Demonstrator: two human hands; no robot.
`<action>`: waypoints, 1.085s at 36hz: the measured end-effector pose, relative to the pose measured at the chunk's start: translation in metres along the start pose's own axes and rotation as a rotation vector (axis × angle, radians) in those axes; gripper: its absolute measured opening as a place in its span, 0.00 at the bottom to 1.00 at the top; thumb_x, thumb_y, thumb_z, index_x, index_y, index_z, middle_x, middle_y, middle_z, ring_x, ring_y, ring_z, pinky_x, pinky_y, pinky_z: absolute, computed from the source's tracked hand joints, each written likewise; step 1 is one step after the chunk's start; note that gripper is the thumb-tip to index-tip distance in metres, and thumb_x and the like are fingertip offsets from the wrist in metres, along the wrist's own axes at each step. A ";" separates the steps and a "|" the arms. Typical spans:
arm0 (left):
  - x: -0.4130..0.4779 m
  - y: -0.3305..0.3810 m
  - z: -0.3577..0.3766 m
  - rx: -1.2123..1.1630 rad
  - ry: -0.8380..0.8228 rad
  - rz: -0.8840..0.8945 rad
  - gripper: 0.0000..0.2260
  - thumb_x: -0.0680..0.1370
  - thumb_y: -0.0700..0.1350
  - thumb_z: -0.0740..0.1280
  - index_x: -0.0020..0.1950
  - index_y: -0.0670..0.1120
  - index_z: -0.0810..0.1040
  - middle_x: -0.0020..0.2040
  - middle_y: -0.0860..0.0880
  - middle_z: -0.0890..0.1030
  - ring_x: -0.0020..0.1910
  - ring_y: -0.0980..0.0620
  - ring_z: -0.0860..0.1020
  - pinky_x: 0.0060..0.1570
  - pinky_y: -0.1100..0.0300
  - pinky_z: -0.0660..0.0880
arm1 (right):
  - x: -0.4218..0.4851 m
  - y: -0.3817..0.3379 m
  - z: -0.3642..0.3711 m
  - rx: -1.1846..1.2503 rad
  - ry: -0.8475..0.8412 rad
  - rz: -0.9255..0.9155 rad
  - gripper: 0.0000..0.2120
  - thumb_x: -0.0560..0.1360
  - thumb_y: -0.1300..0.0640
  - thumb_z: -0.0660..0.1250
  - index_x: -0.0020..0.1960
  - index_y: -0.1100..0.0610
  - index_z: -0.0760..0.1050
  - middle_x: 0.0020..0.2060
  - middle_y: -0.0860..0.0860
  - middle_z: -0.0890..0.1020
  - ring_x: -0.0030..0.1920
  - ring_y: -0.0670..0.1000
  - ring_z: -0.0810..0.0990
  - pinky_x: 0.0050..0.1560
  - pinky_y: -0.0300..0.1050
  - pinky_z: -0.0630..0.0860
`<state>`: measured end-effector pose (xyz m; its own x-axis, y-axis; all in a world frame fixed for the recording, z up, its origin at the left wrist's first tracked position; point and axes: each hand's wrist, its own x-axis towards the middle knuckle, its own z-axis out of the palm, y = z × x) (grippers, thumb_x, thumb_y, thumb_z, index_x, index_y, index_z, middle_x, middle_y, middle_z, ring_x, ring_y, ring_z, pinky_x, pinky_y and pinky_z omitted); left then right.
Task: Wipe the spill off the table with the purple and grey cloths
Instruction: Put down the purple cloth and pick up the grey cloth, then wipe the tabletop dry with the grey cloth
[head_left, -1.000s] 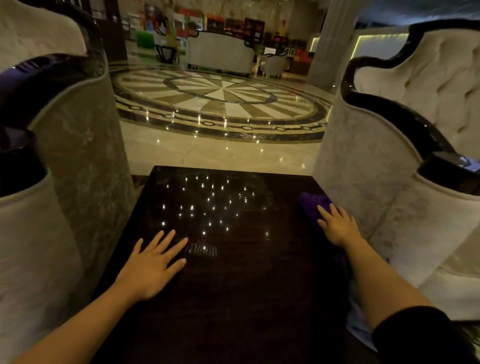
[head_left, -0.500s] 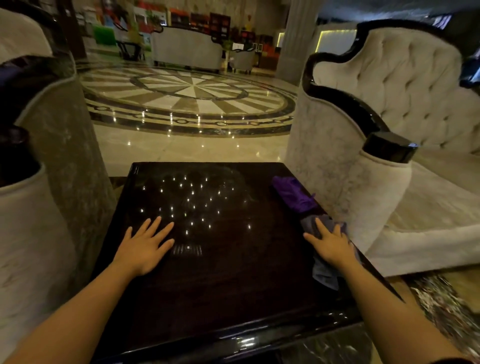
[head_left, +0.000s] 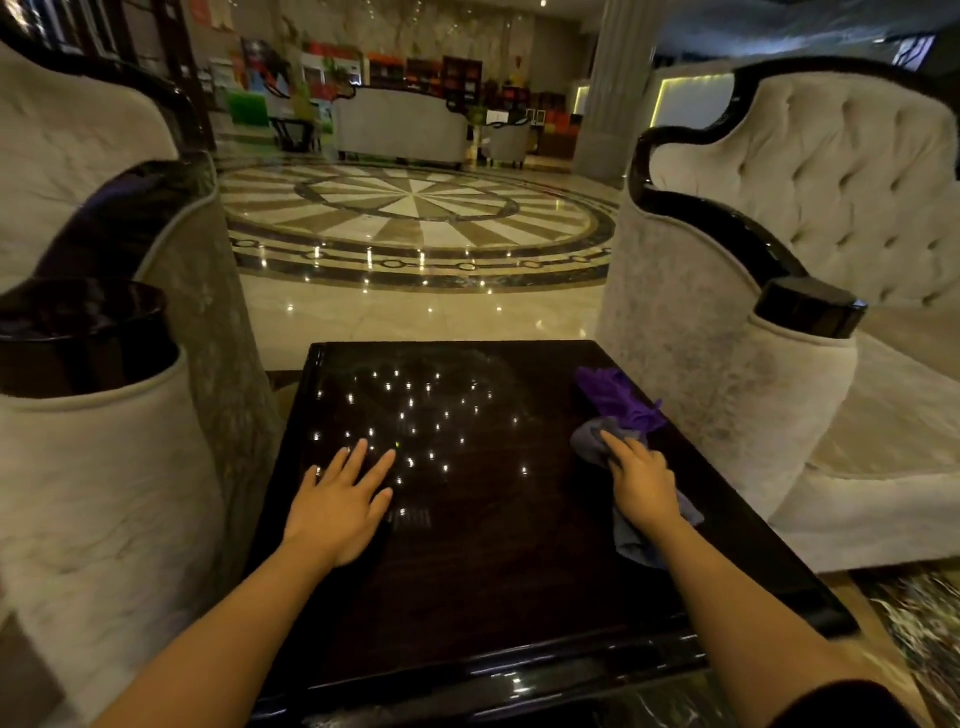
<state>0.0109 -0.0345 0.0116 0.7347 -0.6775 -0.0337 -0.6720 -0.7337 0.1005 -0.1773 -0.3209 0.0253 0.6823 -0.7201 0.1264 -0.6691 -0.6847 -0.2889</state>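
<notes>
A dark glossy square table (head_left: 467, 582) fills the lower middle of the head view. Faint smears and many small light reflections (head_left: 410, 410) show on its far half. A purple cloth (head_left: 615, 397) lies crumpled near the right edge. Just in front of it a grey cloth (head_left: 639, 540) lies on the table, under my right hand (head_left: 644, 486), which presses on it with fingers bent over the front bunch. My left hand (head_left: 337, 499) rests flat on the tabletop, fingers spread, holding nothing.
Pale upholstered armchairs flank the table: one at the left (head_left: 98, 467) and a tufted one at the right (head_left: 810, 322), both with black trim close to the table edges. A polished patterned floor (head_left: 415, 208) stretches beyond, with more seating (head_left: 400, 127) far back.
My right hand has come off the purple cloth and onto the grey cloth nearer me. The camera has pulled back and swung right. My left hand stays flat in the same spot.
</notes>
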 end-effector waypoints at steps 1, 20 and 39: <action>-0.004 -0.001 -0.001 0.000 -0.007 0.009 0.24 0.80 0.57 0.45 0.74 0.58 0.41 0.78 0.49 0.44 0.77 0.49 0.45 0.74 0.49 0.47 | 0.004 -0.015 0.003 0.007 0.003 -0.040 0.21 0.80 0.57 0.54 0.72 0.49 0.60 0.70 0.57 0.68 0.63 0.63 0.68 0.58 0.56 0.69; -0.068 -0.013 0.024 -0.055 -0.136 -0.016 0.25 0.81 0.56 0.45 0.75 0.50 0.42 0.78 0.50 0.42 0.76 0.51 0.40 0.74 0.52 0.40 | 0.025 -0.136 0.060 -0.046 -0.178 -0.179 0.20 0.80 0.48 0.50 0.71 0.44 0.58 0.71 0.58 0.65 0.66 0.63 0.64 0.66 0.55 0.63; -0.073 -0.008 0.019 -0.040 -0.114 -0.007 0.25 0.82 0.54 0.45 0.76 0.48 0.44 0.78 0.48 0.45 0.76 0.50 0.43 0.74 0.51 0.43 | -0.133 -0.124 0.039 0.034 -0.319 -0.793 0.19 0.78 0.55 0.56 0.67 0.41 0.66 0.69 0.50 0.70 0.61 0.57 0.68 0.59 0.50 0.63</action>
<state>-0.0390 0.0202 -0.0057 0.7224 -0.6756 -0.1473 -0.6611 -0.7372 0.1397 -0.1737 -0.1357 0.0075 0.9987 0.0399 0.0317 0.0467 -0.9652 -0.2572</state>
